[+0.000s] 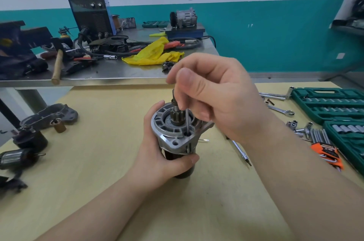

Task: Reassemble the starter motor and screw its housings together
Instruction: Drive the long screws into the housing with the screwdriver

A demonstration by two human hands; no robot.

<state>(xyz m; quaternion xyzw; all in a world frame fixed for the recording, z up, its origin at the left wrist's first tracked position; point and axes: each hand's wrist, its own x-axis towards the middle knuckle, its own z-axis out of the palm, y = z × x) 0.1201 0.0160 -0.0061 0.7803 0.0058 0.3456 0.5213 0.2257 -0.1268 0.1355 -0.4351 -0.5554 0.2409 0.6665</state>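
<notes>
Left hand (157, 154) wraps curled fingers round the upright starter motor (177, 136); right hand (214, 95) pinches a hex key (187, 122) standing in a housing hole

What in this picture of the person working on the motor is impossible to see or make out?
All in the head view:
- Top of the thin tool: covered by the right hand.
- Its tip: sunk in a hole in the starter motor.
- Lower motor body: wrapped by the left hand.
- Socket set: cut off by the right edge; sizes too small.
- Parts at left: cut by the edge.
</notes>
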